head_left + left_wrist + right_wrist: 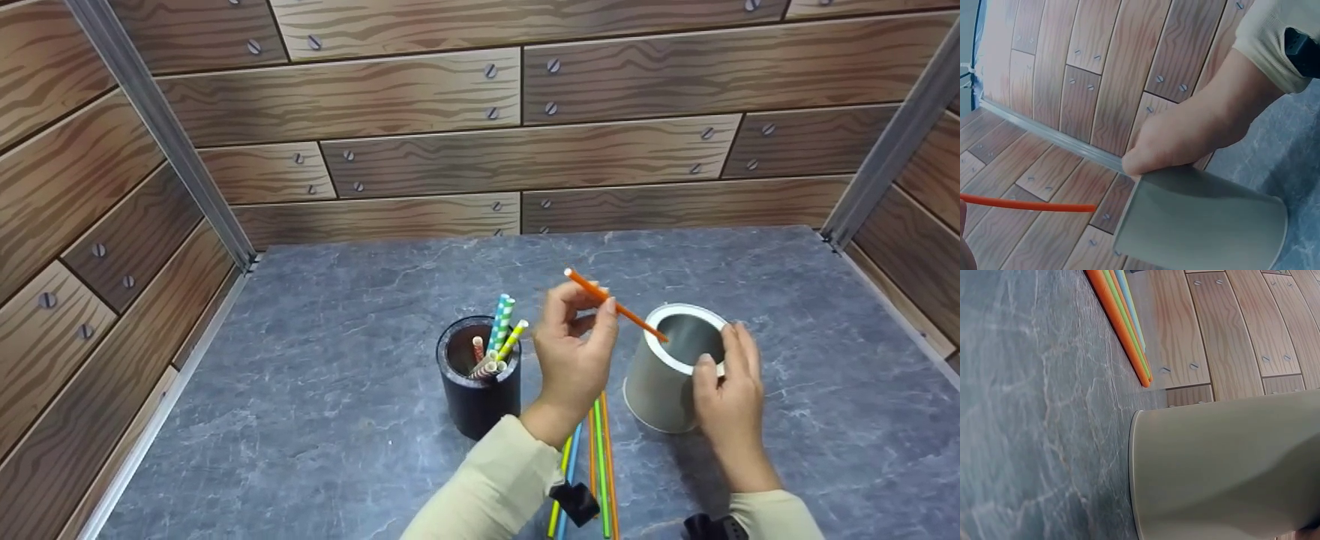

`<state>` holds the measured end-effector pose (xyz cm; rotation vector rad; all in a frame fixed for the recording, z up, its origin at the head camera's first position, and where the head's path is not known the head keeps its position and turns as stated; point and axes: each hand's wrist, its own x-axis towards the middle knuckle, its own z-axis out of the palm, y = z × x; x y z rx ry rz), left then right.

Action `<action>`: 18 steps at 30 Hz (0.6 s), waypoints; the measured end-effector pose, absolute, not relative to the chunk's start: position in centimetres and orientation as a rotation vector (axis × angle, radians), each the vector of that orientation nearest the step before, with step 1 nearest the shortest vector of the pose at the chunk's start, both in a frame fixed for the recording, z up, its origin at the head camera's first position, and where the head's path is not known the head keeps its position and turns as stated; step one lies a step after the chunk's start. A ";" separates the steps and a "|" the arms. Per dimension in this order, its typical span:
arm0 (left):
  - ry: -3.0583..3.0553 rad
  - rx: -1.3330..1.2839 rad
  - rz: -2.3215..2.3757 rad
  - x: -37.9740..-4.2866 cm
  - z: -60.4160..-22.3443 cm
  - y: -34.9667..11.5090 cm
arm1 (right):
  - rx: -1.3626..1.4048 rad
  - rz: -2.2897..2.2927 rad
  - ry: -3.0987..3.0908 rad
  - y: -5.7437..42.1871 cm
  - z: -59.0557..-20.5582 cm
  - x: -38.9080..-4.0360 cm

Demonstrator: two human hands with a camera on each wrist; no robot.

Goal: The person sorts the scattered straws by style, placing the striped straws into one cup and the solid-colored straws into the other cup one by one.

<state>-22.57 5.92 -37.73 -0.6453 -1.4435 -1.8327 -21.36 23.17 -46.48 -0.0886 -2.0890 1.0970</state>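
Observation:
My left hand (576, 334) pinches an orange straw (626, 311) between thumb and fingers. The straw slants down to the right, and its lower end overlaps the mouth of a grey-white cup (664, 390) in the head view. In the left wrist view that straw (1027, 203) ends just short of the cup's rim. My right hand (731, 390) grips the upright cup by its rim on the near right side. Left of my left hand stands a black cup (480, 405) holding several striped paper straws (501, 322).
Several plain straws (602, 465) in yellow, blue, green and orange lie on the grey marbled tabletop (300, 375) between the cups, partly under my left forearm. Wood-patterned walls (420, 161) enclose the table at the back and both sides.

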 end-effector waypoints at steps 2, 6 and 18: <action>-1.452 -0.650 -1.837 -22.6 -38.1 6.2 | -0.097 1.103 -2.094 23.2 -46.4 -21.3; -1.486 -0.660 -1.830 -22.7 -39.0 6.7 | -0.106 1.108 -2.093 23.2 -46.3 -21.3; -1.595 -0.710 -1.693 -23.3 -41.4 7.7 | -0.090 1.089 -2.059 23.2 -46.8 -21.5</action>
